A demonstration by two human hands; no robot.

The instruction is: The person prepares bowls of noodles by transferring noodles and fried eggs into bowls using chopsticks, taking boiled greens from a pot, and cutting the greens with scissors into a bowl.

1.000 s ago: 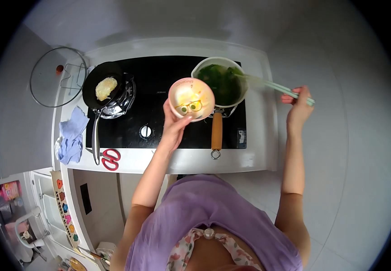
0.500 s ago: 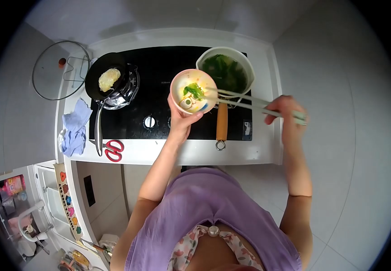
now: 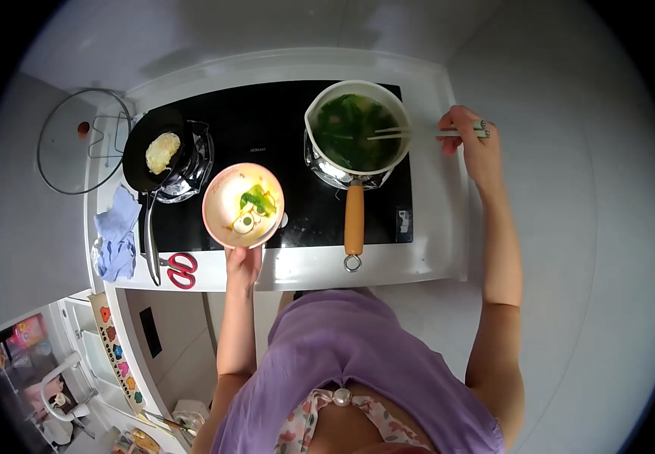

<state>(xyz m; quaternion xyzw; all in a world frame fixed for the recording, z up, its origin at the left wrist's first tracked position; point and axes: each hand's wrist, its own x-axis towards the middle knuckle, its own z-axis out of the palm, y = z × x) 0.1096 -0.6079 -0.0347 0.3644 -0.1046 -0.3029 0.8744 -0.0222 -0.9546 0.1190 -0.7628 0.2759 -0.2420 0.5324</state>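
My left hand (image 3: 243,266) holds a pink-rimmed bowl (image 3: 221,198) from below, over the front of the black stove. Some leafy greens (image 3: 258,200) lie in the bowl, beside a face pattern. My right hand (image 3: 473,144) is closed on pale green chopsticks (image 3: 449,133), whose tips reach into the white pot (image 3: 310,121) on the right burner. Dark green leaves (image 3: 354,140) float in liquid in that pot, and its wooden handle (image 3: 354,219) points toward me.
A fried egg (image 3: 162,153) is in the black pan (image 3: 137,163) on the left burner. Red-handled scissors (image 3: 182,270) and a blue cloth (image 3: 118,234) lie on the counter's left side. A glass lid (image 3: 47,151) stands at the far left.
The bowl in my left hand has moved left, away from the pot, with greens now in it. My right hand has brought the chopsticks from the bowl back into the pot.
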